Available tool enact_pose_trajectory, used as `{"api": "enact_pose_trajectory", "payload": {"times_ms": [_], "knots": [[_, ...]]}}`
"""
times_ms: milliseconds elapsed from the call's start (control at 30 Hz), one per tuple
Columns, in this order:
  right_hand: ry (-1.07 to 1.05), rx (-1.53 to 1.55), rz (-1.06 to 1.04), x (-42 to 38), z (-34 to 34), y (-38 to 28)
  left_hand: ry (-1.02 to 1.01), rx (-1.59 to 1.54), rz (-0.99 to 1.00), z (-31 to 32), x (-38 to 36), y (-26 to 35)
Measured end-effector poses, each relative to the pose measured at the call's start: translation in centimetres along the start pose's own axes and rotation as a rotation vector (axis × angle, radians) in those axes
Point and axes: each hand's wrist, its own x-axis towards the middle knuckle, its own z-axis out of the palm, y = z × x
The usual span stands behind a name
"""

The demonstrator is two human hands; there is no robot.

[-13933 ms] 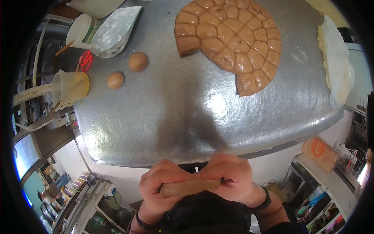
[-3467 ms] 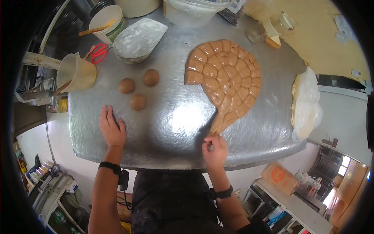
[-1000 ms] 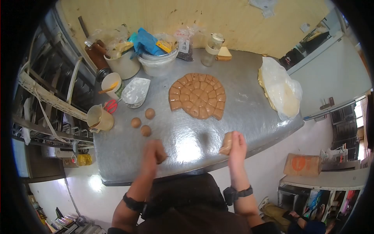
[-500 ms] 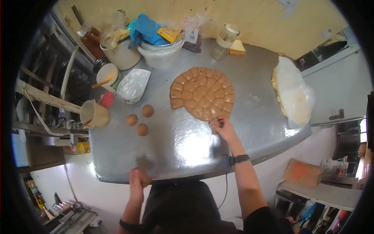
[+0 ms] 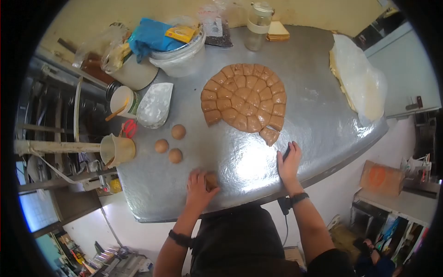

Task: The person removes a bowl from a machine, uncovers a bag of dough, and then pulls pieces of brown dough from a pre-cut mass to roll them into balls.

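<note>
My left hand rests near the table's front edge, its fingers and thumb around a piece of brown dough that it partly hides. Right of it, my right hand is low over the table, thumb apart from the fingers; a dark patch shows in the gap, and no dough is visible there. Beyond lies a round slab of brown dough cut into many pieces. One cut dough piece sticks out at its lower right edge, close to my right fingertips. Several dough balls sit to the left.
A floury metal scoop, red-handled scissors, a plastic jug and a tub stand at left. Behind are a lidded bucket and a glass jar. A plastic-covered pale slab lies at right.
My right hand has left the slab's lower edge and come nearer to me. My left hand has moved from below the table edge onto the tabletop with dough. The view has shifted.
</note>
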Motion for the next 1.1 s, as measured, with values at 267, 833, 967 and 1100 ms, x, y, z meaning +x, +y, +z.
{"api": "enact_pose_trajectory", "payload": {"times_ms": [267,833,967,1100], "knots": [[-0.043,-0.071,0.088,-0.3,0.6,0.0,0.056,0.165,0.313,3.7,5.4,-0.1],[-0.050,-0.071,0.138,-0.4,0.9,0.0,0.025,0.245,0.464,5.1,9.3,4.3],[-0.052,-0.103,0.121,-0.4,1.0,0.1,-0.290,0.419,0.532,4.5,3.5,-4.0],[-0.037,-0.089,0.118,-0.5,1.2,0.1,-0.159,0.365,0.366,1.6,9.8,-0.9]]}}
